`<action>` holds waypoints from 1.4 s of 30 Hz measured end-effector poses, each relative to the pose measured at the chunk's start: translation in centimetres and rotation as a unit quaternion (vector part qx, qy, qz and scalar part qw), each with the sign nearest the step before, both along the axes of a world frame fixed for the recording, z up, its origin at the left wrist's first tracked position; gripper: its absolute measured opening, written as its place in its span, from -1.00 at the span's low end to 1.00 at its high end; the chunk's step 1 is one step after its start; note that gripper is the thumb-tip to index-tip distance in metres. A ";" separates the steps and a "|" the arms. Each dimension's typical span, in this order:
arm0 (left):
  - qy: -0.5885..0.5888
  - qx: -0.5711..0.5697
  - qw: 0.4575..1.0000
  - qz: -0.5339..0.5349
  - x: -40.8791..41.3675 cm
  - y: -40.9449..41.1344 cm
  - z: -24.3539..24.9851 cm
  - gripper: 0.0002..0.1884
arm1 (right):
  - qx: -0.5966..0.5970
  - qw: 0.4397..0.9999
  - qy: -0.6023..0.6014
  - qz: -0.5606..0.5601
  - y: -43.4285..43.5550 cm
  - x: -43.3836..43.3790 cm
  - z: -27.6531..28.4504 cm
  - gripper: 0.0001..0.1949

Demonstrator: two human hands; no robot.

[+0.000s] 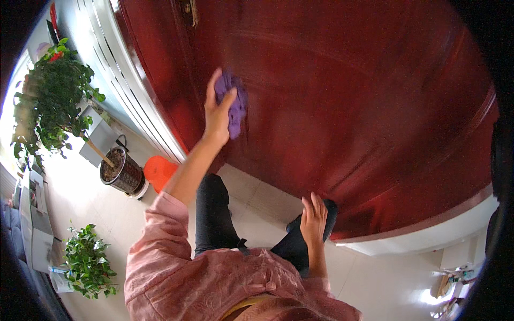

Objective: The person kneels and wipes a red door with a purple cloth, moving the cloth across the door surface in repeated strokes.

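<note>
My left hand point(219, 114) is raised and grips a bunched purple cloth point(233, 106). The cloth lies against the glossy dark red wooden door point(321, 100), towards its left side. Lower down, my right hand point(314, 222) is held over my bent knee in dark trousers, fingers extended and nothing in them. It appears close to the door's lower part, but I cannot tell whether it touches the trousers.
A brass-coloured handle point(192, 14) is on the door at the top. Left of the white door frame point(132, 76) stand a potted tree point(124, 172), an orange object point(160, 171) and a trailing leafy plant point(88, 261). Pale tiles point(249, 192) cover the floor.
</note>
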State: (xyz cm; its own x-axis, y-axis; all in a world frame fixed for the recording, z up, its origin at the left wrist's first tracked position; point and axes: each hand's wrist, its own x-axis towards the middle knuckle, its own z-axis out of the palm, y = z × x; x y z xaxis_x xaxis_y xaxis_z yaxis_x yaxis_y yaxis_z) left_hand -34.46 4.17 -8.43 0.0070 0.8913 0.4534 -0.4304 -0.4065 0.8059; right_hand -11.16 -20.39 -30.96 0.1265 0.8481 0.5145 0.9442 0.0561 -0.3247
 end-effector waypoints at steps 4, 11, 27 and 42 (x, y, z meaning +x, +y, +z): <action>0.181 0.358 0.882 0.248 0.8 4.5 11.3 -0.41 | -0.090 0.994 -0.054 0.007 -2.7 0.9 -3.5 -0.81; 0.146 0.532 0.700 0.453 2.3 13.5 30.0 -0.35 | -0.073 0.996 -0.046 0.014 -2.3 1.1 -4.4 -0.81; 0.405 0.601 0.597 0.344 11.5 11.4 11.4 -0.28 | -0.080 0.995 -0.057 -0.009 -3.8 2.9 -5.0 -0.79; 0.475 0.634 0.529 0.305 15.4 8.0 8.5 -0.36 | -0.056 0.997 -0.059 -0.015 -3.7 2.7 -4.8 -0.78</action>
State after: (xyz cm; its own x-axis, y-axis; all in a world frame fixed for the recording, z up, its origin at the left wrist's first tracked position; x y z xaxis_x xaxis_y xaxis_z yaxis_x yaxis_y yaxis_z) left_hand -19.10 12.14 0.03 0.6553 -0.1571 0.7388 0.4460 -0.7090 -0.5463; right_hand -8.47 -24.04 -35.80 0.0972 0.8974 0.4303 0.9767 -0.0030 -0.2144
